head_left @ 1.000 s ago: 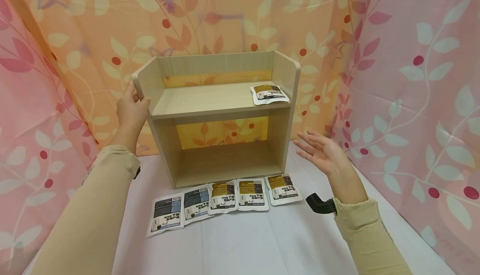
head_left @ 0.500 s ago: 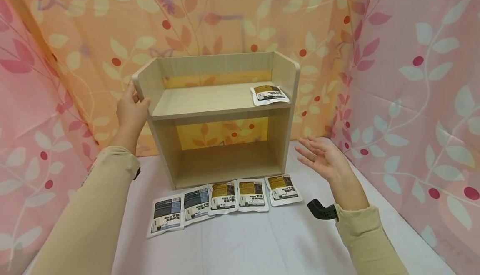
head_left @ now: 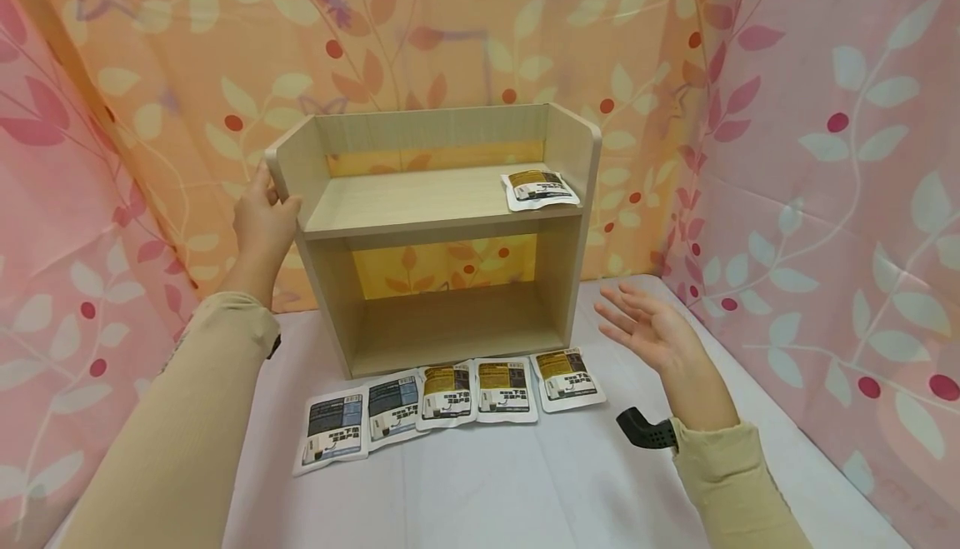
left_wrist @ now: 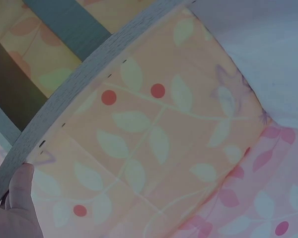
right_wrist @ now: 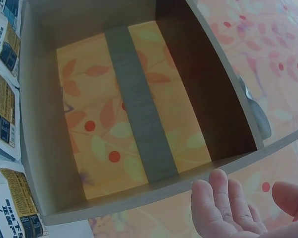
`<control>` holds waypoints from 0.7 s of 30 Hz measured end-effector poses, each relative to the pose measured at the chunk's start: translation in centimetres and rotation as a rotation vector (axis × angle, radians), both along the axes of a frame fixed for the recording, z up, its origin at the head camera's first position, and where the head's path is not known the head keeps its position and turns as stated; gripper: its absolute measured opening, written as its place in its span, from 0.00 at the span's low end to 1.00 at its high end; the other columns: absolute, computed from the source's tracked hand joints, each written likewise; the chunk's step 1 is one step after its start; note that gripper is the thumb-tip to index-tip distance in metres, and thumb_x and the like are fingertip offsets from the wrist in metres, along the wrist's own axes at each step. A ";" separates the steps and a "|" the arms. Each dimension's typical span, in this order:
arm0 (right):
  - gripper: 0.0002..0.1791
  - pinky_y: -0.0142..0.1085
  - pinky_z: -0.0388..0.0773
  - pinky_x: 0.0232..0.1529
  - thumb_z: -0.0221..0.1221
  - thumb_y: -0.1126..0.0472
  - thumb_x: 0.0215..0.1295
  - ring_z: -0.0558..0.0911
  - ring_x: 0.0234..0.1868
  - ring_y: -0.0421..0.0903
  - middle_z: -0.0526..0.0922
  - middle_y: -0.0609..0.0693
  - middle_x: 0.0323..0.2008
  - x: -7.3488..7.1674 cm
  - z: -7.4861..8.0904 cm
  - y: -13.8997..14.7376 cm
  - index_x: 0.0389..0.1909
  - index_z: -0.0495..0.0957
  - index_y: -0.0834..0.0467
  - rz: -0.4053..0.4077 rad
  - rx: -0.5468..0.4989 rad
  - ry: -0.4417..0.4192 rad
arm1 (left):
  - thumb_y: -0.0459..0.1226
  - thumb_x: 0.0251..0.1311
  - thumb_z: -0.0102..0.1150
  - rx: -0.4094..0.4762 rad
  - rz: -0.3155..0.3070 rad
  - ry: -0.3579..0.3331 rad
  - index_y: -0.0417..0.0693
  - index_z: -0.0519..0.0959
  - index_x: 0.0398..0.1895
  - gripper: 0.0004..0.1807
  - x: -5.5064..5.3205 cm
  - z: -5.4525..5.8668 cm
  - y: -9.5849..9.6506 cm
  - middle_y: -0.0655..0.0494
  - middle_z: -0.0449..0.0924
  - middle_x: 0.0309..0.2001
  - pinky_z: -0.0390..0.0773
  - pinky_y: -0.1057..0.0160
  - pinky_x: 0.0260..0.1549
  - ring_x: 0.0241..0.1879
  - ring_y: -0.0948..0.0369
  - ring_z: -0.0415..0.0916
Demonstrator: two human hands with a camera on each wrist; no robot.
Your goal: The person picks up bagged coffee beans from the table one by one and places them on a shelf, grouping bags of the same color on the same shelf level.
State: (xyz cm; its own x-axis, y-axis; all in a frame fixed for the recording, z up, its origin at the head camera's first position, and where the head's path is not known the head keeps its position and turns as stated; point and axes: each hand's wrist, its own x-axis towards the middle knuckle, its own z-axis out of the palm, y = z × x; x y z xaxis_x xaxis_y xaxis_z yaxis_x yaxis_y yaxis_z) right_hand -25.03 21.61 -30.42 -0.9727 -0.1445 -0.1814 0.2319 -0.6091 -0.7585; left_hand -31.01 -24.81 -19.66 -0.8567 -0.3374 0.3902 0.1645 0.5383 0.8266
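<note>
A light-wood two-tier shelf (head_left: 442,222) stands on the white cloth. My left hand (head_left: 262,220) grips its left side panel near the top; in the left wrist view the thumb (left_wrist: 21,186) lies along the panel's edge. One gold-labelled coffee packet (head_left: 540,189) lies flat on the upper tier at the right end. My right hand (head_left: 651,328) is held in the air right of the shelf, fingers spread and relaxed, holding nothing. In the right wrist view that hand (right_wrist: 233,213) appears beside the shelf's side panel (right_wrist: 179,191).
Several packets lie in a row before the shelf: two blue-labelled packets (head_left: 333,430) at the left, then gold-labelled packets (head_left: 504,389) to the right. The white cloth (head_left: 465,491) covers the table. Patterned curtains (head_left: 465,24) surround the back and both sides.
My right hand has drifted slightly down and away from the shelf. My left hand, the shelf and the packets stay as they were.
</note>
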 end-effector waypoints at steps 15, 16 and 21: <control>0.40 0.49 0.51 0.69 0.48 0.61 0.75 0.82 0.43 0.44 0.84 0.43 0.37 0.1 -2.7 0.4 0.78 0.35 0.54 0.005 0.078 -0.012 | 0.32 0.67 0.48 0.018 0.003 -0.002 0.65 0.50 0.77 0.38 0.0 0.2 0.2 0.41 0.66 0.66 0.69 0.52 0.59 0.66 0.52 0.64; 0.40 0.50 0.50 0.69 0.48 0.61 0.75 0.82 0.43 0.44 0.85 0.43 0.37 0.1 -2.9 0.5 0.78 0.35 0.54 0.004 0.082 -0.016 | 0.32 0.67 0.48 0.020 0.004 -0.003 0.65 0.50 0.77 0.38 0.0 0.2 0.1 0.41 0.66 0.66 0.69 0.52 0.59 0.66 0.52 0.64; 0.40 0.52 0.48 0.70 0.47 0.61 0.75 0.82 0.44 0.44 0.84 0.42 0.37 0.0 -3.9 0.7 0.78 0.33 0.55 0.025 0.097 -0.024 | 0.32 0.67 0.48 0.029 0.006 -0.011 0.66 0.50 0.77 0.38 0.0 0.1 0.1 0.41 0.67 0.66 0.70 0.53 0.59 0.65 0.53 0.65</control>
State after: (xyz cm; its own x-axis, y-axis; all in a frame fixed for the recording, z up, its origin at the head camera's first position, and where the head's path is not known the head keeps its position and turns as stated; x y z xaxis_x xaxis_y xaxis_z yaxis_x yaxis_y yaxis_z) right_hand -25.06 22.31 -34.30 -0.9642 -0.1498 -0.2190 0.2652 -0.5270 -0.8074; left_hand -30.99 -24.71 -19.53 -0.8588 -0.3539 0.3704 0.1516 0.5150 0.8437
